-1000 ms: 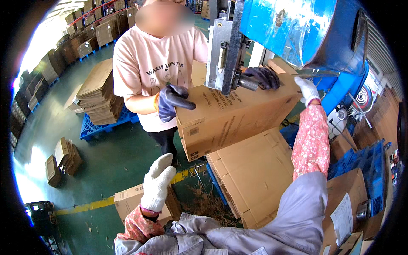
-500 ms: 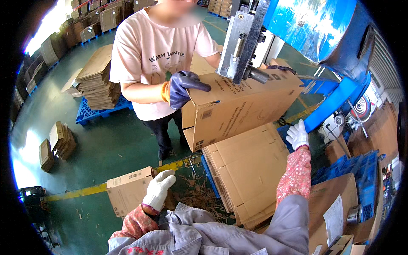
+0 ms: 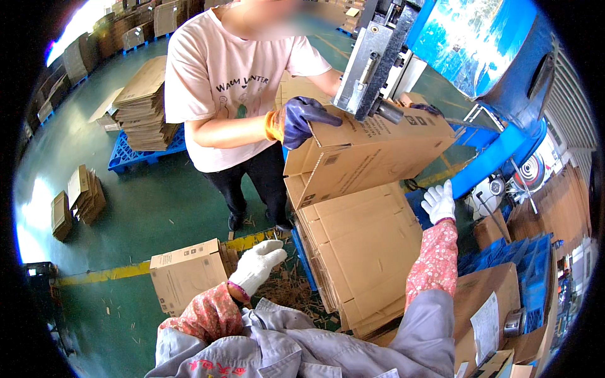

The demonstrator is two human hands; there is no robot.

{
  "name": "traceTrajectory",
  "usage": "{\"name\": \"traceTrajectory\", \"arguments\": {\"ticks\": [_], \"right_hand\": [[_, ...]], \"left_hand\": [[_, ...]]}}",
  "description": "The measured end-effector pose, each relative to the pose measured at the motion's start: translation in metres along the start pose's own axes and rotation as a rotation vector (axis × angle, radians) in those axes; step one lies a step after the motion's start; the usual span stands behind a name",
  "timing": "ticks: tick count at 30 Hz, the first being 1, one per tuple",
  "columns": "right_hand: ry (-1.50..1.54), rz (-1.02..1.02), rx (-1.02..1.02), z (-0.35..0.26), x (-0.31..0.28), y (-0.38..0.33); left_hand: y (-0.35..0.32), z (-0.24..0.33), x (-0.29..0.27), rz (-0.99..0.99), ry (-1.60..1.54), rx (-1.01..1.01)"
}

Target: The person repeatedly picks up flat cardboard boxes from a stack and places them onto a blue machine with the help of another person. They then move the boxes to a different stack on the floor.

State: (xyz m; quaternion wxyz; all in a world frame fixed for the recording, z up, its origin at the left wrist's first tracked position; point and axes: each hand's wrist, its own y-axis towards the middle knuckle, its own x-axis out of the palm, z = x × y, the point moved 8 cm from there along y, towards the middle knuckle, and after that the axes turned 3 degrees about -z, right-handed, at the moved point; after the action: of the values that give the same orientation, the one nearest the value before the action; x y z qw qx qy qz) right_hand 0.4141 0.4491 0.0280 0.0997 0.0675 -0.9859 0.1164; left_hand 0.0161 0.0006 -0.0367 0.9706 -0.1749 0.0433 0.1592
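Observation:
My left hand [image 3: 259,264], in a white knit glove, hangs in the air with fingers stretched out and nothing in it. It is left of a stack of flat cardboard sheets [image 3: 368,252]. My right hand [image 3: 439,203], also white-gloved, has its fingers spread at the near end of the blue machine arm [image 3: 488,165]; firm contact is unclear. Beyond the stack, a co-worker in purple gloves [image 3: 304,121] holds a folded brown cardboard box [image 3: 372,160] on its side. The box lies under the metal head [image 3: 362,75] of the machine, with its left flaps hanging open.
A small carton [image 3: 189,271] stands on the green floor left of my left hand, with cardboard scraps [image 3: 293,286] nearby. Farther off, flat cardboard is stacked on a blue pallet [image 3: 148,150]. At right are a large cardboard piece [image 3: 488,293], a paper sheet [image 3: 485,321] and blue pallets [image 3: 539,271].
The co-worker's glove and the box's left end have shifted right toward the machine head. My left hand has moved right, nearer the stack. My right hand keeps its place by the blue arm.

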Motion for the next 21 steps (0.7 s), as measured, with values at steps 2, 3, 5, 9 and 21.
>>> {"name": "traceTrajectory", "arguments": {"ticks": [2,3,5,9,21], "right_hand": [[-0.006,-0.008,-0.012,-0.002,0.001,0.0],[-0.006,-0.02,-0.021,-0.002,0.004,-0.001],[-0.006,-0.04,-0.034,-0.003,0.013,-0.002],[-0.004,-0.072,-0.064,-0.009,0.03,-0.007],[-0.051,-0.219,-0.244,-0.027,0.108,-0.02]], "left_hand": [[-0.007,0.006,0.002,-0.032,-0.037,-0.046],[-0.008,0.006,-0.002,-0.015,-0.014,-0.015],[-0.008,0.002,-0.012,0.018,0.034,0.047],[-0.008,-0.011,-0.032,0.099,-0.197,0.059],[0.008,-0.051,-0.152,0.381,-0.387,0.344]]}}
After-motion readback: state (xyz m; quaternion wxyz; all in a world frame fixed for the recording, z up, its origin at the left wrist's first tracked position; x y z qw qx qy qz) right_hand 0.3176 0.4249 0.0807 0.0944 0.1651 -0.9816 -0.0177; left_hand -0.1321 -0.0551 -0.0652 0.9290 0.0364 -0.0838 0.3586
